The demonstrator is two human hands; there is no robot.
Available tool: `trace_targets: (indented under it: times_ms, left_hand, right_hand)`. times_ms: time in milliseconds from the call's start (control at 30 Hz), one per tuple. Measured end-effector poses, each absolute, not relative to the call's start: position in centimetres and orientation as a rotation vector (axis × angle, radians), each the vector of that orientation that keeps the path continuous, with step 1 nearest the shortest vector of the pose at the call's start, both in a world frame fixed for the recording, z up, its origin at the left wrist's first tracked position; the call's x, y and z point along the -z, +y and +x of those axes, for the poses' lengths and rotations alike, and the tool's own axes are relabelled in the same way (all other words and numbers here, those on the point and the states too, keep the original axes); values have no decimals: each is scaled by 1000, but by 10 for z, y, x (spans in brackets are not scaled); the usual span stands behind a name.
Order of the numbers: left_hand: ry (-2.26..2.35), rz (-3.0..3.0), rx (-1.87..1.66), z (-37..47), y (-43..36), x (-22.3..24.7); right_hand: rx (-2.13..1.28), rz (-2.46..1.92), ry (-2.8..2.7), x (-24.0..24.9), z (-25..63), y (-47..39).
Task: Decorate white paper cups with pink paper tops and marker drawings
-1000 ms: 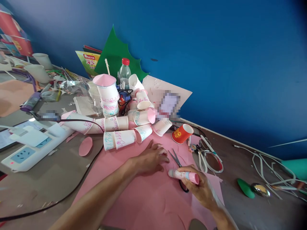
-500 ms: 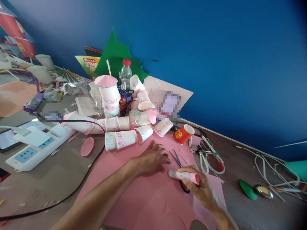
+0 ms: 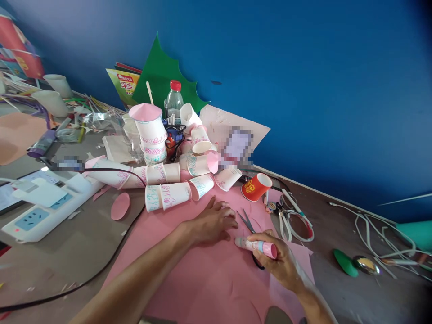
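My left hand [image 3: 216, 221] lies palm down on the pink paper [image 3: 189, 274], its fingers apart and holding nothing. To its right, my right hand [image 3: 278, 258] grips a glue stick [image 3: 255, 245] with a pink end; its whitish end points left toward the paper. Scissors [image 3: 247, 221] lie with blades apart on the paper, partly hidden behind the glue stick and my right hand. Several decorated white paper cups [image 3: 176, 195] lie on their sides beyond my left hand. A red cup [image 3: 256, 187] lies tilted past the scissors.
A stack of cups with a pink cone top [image 3: 146, 112] stands near a bottle [image 3: 174, 101]. At left are a power strip [image 3: 43, 218], a black cable [image 3: 118, 249] and a pink disc [image 3: 120, 206]. White cords [image 3: 374, 234] and a green piece [image 3: 346, 263] lie at right.
The whole view has shifted slightly, so most things appear a little further left. Both hands keep nearly the same pose, the right one still holding the glue stick.
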State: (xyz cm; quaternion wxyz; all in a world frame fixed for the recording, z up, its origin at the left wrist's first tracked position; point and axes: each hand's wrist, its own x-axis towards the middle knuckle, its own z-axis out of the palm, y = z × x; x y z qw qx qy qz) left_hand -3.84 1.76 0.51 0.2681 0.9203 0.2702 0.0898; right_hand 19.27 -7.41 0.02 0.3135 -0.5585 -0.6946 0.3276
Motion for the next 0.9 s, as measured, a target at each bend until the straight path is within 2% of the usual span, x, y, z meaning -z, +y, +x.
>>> trace_targets:
  times_ms: [200, 467, 700, 900]
  left_hand:
    - [744, 2495, -242, -39, 17, -8]
    - [725, 2491, -235, -38, 18, -5]
    - [719, 2496, -357, -40, 18, 6]
    - [698, 2412, -452, -41, 16, 8]
  right_hand:
    - [-700, -1393, -1729, -8, 195, -71]
    - [-878, -1493, -1794, -1, 189, -72]
    - [-893, -1137, -1331, -3, 199, -77]
    - [-846, -1225, -1389, 0, 197, -79]
